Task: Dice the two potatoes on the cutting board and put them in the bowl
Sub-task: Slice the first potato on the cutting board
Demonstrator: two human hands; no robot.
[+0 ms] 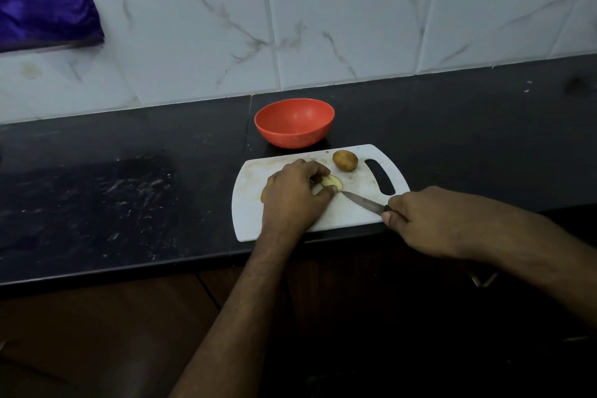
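Note:
A white cutting board (pixel 352 210) lies on the black counter. A whole brown potato (pixel 345 160) sits near its far edge, beside the handle slot. My left hand (pixel 295 195) holds a cut potato piece (pixel 332 182) against the board with curled fingers; its pale cut face shows to the right of the fingers. My right hand (pixel 429 223) grips the dark handle of a knife (pixel 363 201), whose blade tip points at the cut piece. An empty orange bowl (pixel 294 122) stands just behind the board.
The black counter (pixel 113 197) stretches to the left and right, with a white marbled tile wall (pixel 323 26) behind it. A purple cloth (pixel 42 0) hangs at the upper left. The board's near edge lies close to the counter's front edge.

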